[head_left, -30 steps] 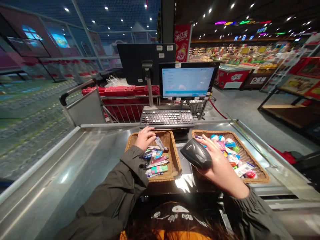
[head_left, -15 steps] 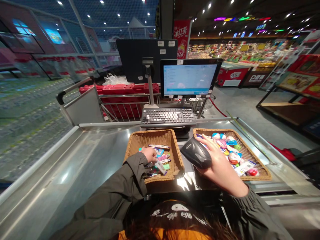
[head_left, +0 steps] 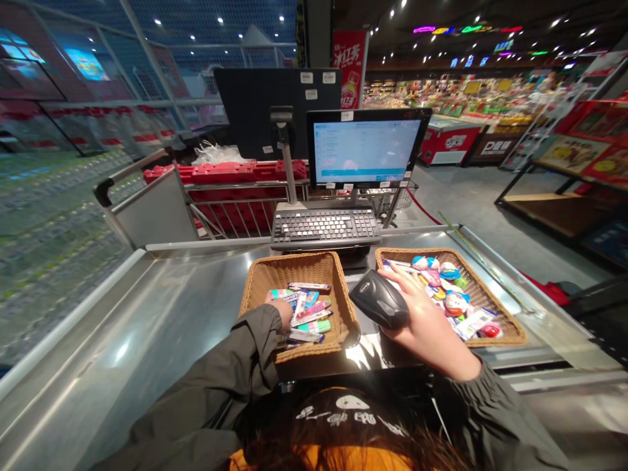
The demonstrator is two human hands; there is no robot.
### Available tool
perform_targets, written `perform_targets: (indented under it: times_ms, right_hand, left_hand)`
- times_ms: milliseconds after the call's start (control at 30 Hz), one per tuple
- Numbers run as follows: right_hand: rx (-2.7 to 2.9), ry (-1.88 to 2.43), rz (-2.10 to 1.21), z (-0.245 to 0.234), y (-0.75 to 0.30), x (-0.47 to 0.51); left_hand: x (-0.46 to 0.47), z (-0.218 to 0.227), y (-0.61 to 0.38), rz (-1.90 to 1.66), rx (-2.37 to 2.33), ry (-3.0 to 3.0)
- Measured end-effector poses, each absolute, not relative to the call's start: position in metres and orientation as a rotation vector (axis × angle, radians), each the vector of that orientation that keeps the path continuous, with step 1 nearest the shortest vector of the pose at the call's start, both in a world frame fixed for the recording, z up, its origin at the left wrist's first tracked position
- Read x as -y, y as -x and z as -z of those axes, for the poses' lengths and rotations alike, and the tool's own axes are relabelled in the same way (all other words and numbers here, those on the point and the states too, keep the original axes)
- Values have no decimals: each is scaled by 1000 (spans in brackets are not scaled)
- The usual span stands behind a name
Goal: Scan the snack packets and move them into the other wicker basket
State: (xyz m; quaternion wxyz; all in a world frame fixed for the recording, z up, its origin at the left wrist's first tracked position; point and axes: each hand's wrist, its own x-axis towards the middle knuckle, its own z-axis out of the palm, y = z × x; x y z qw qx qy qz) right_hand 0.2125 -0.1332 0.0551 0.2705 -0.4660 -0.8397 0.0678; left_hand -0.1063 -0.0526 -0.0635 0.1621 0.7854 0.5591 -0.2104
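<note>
In the left wicker basket [head_left: 349,320], my left hand [head_left: 281,314] reaches down among small candy packets [head_left: 314,310]. Its fingers look curled together beside a white packet; their tips are hidden, so what they hold is unclear. My right hand [head_left: 419,320] is wrapped round a black barcode scanner [head_left: 380,299], whose head points up and left, between the two baskets. Under and behind that hand stands the right wicker basket [head_left: 513,330]. It holds several round toy-like candies [head_left: 456,302], flat packets and a long white packet [head_left: 473,323].
A keyboard [head_left: 324,224] and a lit monitor [head_left: 363,150] stand behind the baskets. The steel counter [head_left: 191,288] stretches out to the left. A metal cart [head_left: 147,209] is beyond its far edge. A green strip [head_left: 485,261] crosses the counter at the right.
My left hand has shifted slightly left in the basket, and the packets there lie differently, with a white one now further back. The right hand still holds the scanner. The view has turned slightly.
</note>
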Motion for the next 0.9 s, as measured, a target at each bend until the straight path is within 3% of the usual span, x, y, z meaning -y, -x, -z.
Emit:
perform_targets:
  times_ms: [500,900]
  right_hand:
    - [2065,1466,-47,-51,-288,142]
    - [1763,1712,129,-48,-380,173]
  left_hand:
    - [42,-12,14,-253,-1199,-2678]
    - [1,3,-143,-54,-921,-2720]
